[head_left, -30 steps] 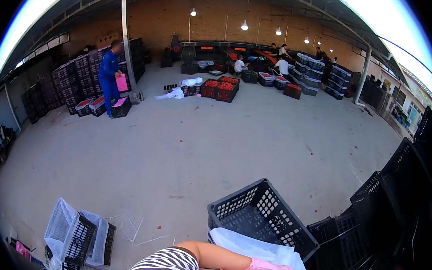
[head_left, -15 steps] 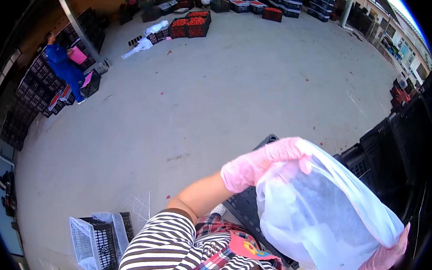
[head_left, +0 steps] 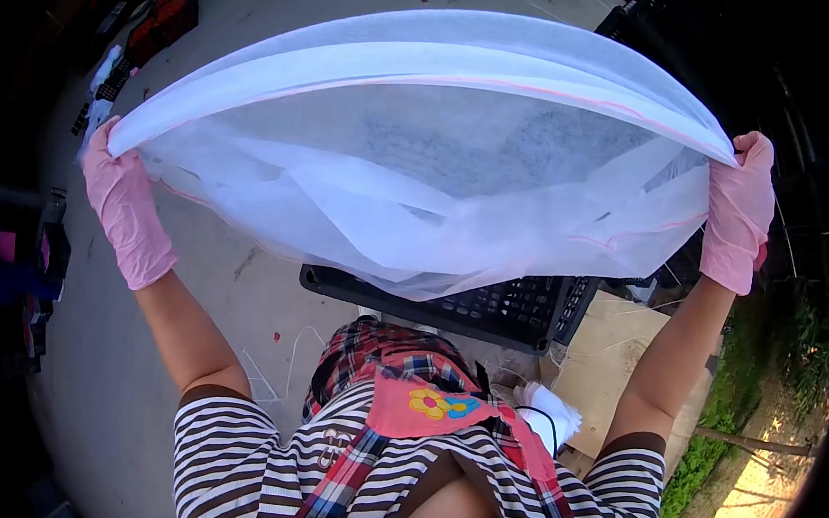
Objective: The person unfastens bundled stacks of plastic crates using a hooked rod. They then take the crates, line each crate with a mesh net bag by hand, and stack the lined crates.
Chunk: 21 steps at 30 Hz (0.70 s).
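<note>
A thin white mesh bag is stretched wide between my two pink-gloved hands, its opening spread into a long oval with a pink seam line. My left hand grips the rim at the left end, fingers closed round it. At the right end, my right hand holds the other side of the rim in closed fingers. Below and behind the bag is a black plastic crate, partly hidden by the fabric; only its near side shows.
Crates of red produce stand at the upper left, near white cloth. Dark stacked crates rise at the upper right. A flat board and a white bundle lie at the lower right, beside green plants.
My hands have moved far apart, the left one to the left, and the bag has gone from bunched to stretched wide. The view has tilted down toward my body.
</note>
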Tool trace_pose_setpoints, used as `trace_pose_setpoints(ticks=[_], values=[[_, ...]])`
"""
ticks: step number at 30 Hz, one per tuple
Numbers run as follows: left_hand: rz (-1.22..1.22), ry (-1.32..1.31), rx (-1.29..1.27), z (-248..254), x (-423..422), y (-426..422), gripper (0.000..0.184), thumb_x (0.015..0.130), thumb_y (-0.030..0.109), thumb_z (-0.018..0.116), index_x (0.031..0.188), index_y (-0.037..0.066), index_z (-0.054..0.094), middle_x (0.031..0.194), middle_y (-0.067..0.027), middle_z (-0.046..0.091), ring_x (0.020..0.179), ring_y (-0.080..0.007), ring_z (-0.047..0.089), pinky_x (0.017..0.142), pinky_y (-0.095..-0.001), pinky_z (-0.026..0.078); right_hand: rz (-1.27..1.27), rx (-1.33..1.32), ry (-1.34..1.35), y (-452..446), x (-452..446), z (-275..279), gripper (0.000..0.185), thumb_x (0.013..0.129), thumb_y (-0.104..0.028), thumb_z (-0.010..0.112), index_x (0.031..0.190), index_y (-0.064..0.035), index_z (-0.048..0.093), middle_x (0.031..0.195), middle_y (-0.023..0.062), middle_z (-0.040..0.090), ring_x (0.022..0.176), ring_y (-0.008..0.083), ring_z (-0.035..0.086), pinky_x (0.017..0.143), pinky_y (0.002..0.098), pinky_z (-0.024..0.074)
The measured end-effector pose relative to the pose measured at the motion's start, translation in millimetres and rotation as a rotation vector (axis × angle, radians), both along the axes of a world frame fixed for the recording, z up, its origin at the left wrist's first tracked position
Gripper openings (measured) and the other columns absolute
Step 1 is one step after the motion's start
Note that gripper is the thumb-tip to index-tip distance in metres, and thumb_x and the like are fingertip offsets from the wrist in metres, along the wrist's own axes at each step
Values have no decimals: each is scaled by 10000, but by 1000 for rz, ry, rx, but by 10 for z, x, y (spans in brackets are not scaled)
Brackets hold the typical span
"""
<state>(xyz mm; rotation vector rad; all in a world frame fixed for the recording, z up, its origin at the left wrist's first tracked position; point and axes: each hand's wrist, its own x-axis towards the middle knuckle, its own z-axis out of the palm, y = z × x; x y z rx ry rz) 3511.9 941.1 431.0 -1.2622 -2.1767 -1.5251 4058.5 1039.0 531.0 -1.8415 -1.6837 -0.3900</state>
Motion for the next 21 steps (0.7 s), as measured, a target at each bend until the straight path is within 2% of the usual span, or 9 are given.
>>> trace_pose_setpoints(ticks=[3, 4, 5, 7, 13, 15, 16, 19, 21], values=[[-132, -542, 42, -210, 594, -359, 334, 903, 246, 542, 1105, -16, 587, 886, -78, 613, 767, -168, 589, 614, -297, 478, 560, 242, 635, -250, -143, -610, 224, 839, -21, 590, 1052, -50, 527, 908, 48, 592, 801, 170, 596, 737, 255, 482], [-150, -714, -156, -285, 1030, -391, 305, 913, 229, 485, 1109, 26, 601, 853, -68, 630, 785, -159, 597, 590, -269, 462, 485, 132, 293, -419, -306, -1034, 283, 830, 25, 575, 1103, -26, 523, 939, 54, 605, 841, 177, 603, 750, 269, 482], [-352, -660, -605, -409, 1408, -459, 349, 889, 238, 525, 1157, 22, 574, 960, -66, 619, 854, -168, 580, 673, -289, 459, 577, -266, 195, -740, -490, -1517, 464, 721, 43, 541, 1182, -6, 515, 1047, 212, 610, 988, 326, 605, 873, 375, 452], [-1054, -633, -891, -867, 1868, -769, 522, 825, 227, 619, 1286, 24, 486, 1198, -62, 541, 1088, -164, 482, 900, -306, 401, 999, -1230, 475, -1218, -472, -2110, 381, 808, -20, 555, 1188, 4, 538, 1025, 185, 628, 996, 270, 603, 909, 329, 431], [-1055, -1557, -110, -570, 1795, -709, 675, 753, -75, 479, 1404, 46, 352, 1306, -52, 489, 1201, -180, 436, 973, -287, 372, 724, -327, 1357, -1123, -66, -1237, 436, 901, -3, 467, 1333, -19, 408, 1218, 102, 554, 1115, 199, 535, 996, 303, 374], [-1045, -1475, -312, -873, 1880, -661, 645, 759, -21, 503, 1389, 32, 371, 1301, -78, 491, 1195, -185, 452, 988, -294, 365, 677, 33, 769, -1048, -162, -1773, 452, 897, -9, 438, 1345, -19, 384, 1264, 124, 514, 1174, 238, 491, 1027, 319, 340], [-1027, -1377, -493, -982, 1941, -600, 623, 766, 34, 528, 1373, 18, 390, 1296, -104, 493, 1189, -189, 468, 1003, -300, 358, 699, -318, 368, -1213, -23, -2327, 504, 876, -46, 435, 1370, -20, 340, 1330, 141, 447, 1218, 272, 443, 1048, 346, 306], [-1116, -580, -977, -1287, 1700, -734, 513, 790, 90, 563, 1300, 71, 510, 1207, -64, 547, 1127, -164, 491, 963, -276, 380, 1069, -761, 499, -1342, 254, -2748, 558, 720, -36, 519, 1276, -21, 486, 1193, 179, 487, 1164, 320, 451, 1029, 376, 312], [-704, -721, -740, -1356, 1391, -599, 438, 812, 121, 560, 1247, 71, 548, 1209, -59, 542, 1118, -188, 495, 970, -298, 381, 554, -511, 289, -1224, 559, -2324, 452, 756, -17, 522, 1208, -12, 537, 1093, 161, 509, 1039, 259, 519, 932, 363, 404]])
